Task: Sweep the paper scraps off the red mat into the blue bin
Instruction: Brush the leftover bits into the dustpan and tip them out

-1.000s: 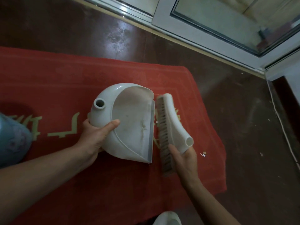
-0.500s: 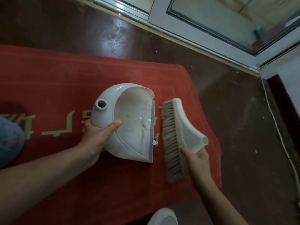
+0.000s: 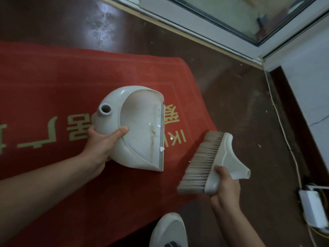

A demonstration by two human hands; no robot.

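The dark floor (image 3: 240, 104) carries the red mat (image 3: 62, 82), which fills the left of my view. On it sits the white dustpan (image 3: 138, 139), its grey lip facing right. The brush (image 3: 210, 157) is at the mat's right edge, bristles pointing toward the pan and well apart from its lip. My left hand (image 3: 101, 145) grips the pan's rear shell, thumb curled over the rim. My right hand (image 3: 225, 191) grips the brush's white back. Of the paper scraps (image 3: 161, 149), one sits on the lip, two tiny ones lie inside the pan just beyond my left thumb, and one lies on the mat just beside the lip, between pan and bristles.
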